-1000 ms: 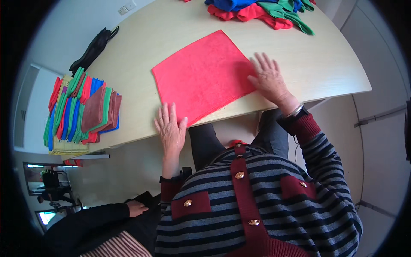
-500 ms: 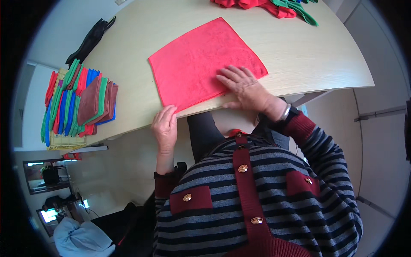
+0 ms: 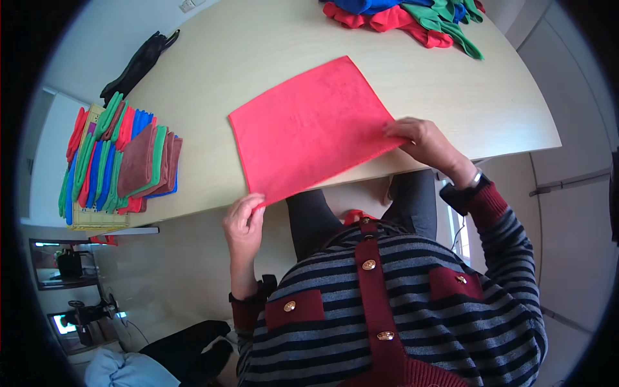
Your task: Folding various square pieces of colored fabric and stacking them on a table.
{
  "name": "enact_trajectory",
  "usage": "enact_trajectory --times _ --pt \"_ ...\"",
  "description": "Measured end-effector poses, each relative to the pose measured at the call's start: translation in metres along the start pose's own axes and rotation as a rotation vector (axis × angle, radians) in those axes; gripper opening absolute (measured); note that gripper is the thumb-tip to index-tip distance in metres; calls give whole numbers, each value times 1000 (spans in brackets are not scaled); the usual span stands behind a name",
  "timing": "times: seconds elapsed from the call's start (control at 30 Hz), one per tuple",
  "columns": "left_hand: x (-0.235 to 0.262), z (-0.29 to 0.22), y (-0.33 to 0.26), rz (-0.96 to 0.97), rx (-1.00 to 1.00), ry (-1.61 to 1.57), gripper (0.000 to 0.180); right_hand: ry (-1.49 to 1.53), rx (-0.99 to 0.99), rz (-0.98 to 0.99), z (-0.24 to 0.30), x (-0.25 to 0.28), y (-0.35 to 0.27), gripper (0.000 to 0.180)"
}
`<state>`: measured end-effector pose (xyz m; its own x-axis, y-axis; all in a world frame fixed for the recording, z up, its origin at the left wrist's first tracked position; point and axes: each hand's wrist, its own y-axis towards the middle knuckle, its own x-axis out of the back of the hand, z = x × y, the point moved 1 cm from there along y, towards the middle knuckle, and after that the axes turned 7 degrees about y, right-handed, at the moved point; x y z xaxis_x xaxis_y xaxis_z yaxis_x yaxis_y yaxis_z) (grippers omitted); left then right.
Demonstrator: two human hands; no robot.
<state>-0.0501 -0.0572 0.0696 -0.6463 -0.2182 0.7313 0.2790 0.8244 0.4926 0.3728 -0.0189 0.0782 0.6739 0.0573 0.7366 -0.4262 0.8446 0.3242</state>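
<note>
A red cloth (image 3: 309,132) lies spread on the pale wooden table, its near edge running past the table's front edge. My left hand (image 3: 244,222) pinches the near left corner between thumb and fingers. At the near right corner my right hand (image 3: 425,143) has its fingers closed on the cloth, the thumb partly hidden beneath. Between the two hands the near edge is drawn straight and looks slightly lifted.
Folded cloths (image 3: 122,158) in several colours stand packed in a yellow basket (image 3: 97,221) at the table's left. A loose heap of red, blue and green cloths (image 3: 412,22) sits at the far side. A black long-shaped object (image 3: 138,64) lies at the far left edge.
My right hand has moved right from lying flat on the cloth to gripping its near right corner. The cloth has come nearer to me. My left hand keeps its corner.
</note>
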Motion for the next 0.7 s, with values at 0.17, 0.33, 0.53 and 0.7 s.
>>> enact_trajectory --times 0.17,0.33,0.53,0.7 --pt "20 4 21 86 307 -240 11 286 -242 161 15 37 24 17" --pt "-6 61 113 -26 441 -312 16 168 -493 62 -26 41 115 26" --pt "-72 152 140 19 509 -241 15 132 -496 -142 -81 -27 144 36" --pt "-75 150 147 58 551 -296 15 48 -568 -137 -75 -22 135 39"
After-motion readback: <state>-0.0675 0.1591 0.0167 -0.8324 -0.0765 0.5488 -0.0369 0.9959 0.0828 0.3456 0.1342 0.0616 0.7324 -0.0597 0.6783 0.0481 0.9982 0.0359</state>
